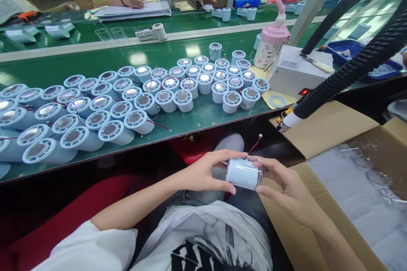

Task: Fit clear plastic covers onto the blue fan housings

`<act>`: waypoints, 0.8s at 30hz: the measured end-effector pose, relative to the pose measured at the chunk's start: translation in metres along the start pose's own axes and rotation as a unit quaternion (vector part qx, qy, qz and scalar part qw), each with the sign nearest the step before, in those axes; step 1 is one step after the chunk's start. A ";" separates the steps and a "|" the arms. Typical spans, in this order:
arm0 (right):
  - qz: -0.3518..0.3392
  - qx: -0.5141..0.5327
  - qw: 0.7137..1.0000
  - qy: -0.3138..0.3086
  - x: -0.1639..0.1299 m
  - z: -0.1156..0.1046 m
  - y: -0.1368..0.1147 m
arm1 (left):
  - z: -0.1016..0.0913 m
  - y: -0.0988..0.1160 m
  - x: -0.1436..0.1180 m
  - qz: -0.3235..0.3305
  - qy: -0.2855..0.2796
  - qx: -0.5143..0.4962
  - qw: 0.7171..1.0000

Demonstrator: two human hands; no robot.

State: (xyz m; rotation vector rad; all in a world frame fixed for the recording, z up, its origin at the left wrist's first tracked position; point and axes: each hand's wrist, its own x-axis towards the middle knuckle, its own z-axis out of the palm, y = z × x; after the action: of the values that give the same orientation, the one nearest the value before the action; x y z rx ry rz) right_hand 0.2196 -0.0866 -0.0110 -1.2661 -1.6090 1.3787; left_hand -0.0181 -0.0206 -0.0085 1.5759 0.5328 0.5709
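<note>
Over my lap I hold a pale blue cylinder part [242, 173] lying on its side, with a clear cap at its right end and a thin red wire [255, 144] rising from it. My left hand [203, 172] grips its left end with thumb below and fingers above. My right hand [282, 186] clasps its right end. Many matching pale blue cylinders [140, 99] with shiny round tops stand crowded on the green conveyor belt [203, 118] just beyond my hands.
An open cardboard box [359, 178] with clear plastic pieces sits at my right. A black corrugated hose [349, 72], a white box [295, 72] and a pink bottle [271, 44] stand right of the belt. Across the belt, other people's hands [133, 0] rest on papers.
</note>
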 end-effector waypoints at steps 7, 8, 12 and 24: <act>0.055 0.099 0.993 -0.020 0.004 0.000 -0.009 | -0.001 0.001 0.002 0.017 -0.011 0.019 1.000; 0.063 0.113 0.991 -0.022 0.005 0.000 -0.009 | -0.001 0.001 0.002 0.018 -0.013 0.023 0.999; 0.077 0.147 0.986 -0.011 0.007 0.002 -0.006 | -0.002 0.000 0.001 0.015 -0.017 0.038 0.999; 0.110 0.223 0.968 0.034 0.010 0.008 0.006 | -0.002 -0.002 0.003 -0.028 -0.004 -0.024 0.999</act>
State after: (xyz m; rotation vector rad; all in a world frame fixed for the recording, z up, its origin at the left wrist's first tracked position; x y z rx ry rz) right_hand 0.2106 -0.0795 -0.0195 -1.2212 -1.0510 1.6945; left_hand -0.0172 -0.0171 -0.0107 1.5133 0.5523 0.5298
